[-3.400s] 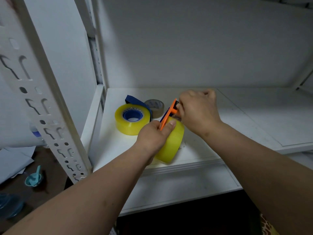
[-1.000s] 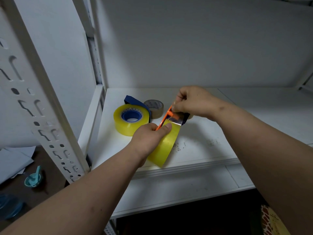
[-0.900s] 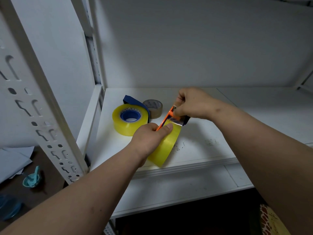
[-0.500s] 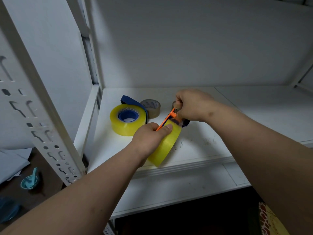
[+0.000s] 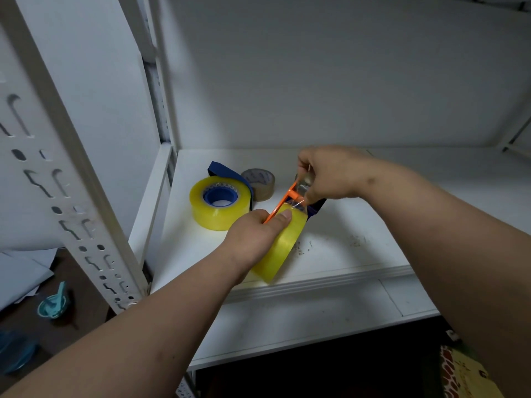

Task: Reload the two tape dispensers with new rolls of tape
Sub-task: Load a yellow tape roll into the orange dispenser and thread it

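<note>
My left hand (image 5: pixel 255 234) grips an orange tape dispenser (image 5: pixel 283 201) with a yellow roll of tape (image 5: pixel 283 248) mounted in it, standing on edge on the white shelf (image 5: pixel 344 254). My right hand (image 5: pixel 327 176) pinches the clear tape end (image 5: pixel 300 201) at the dispenser's top, over its blade end. Behind and to the left, a second yellow roll with a blue core (image 5: pixel 219 201) lies flat in the blue dispenser (image 5: pixel 227 172). A small brown roll (image 5: pixel 260 182) lies flat just behind it.
A perforated white upright (image 5: pixel 66 173) stands at the left front. The shelf's back wall (image 5: pixel 316 81) is close behind. Grit specks (image 5: pixel 356 241) lie on the shelf. A teal cup (image 5: pixel 53 304) and papers (image 5: pixel 20 274) lie on the floor to the left.
My right hand has shifted slightly at the dispenser's top, drawing the tape end over the blade. My left hand keeps its hold; the roll has barely moved.
</note>
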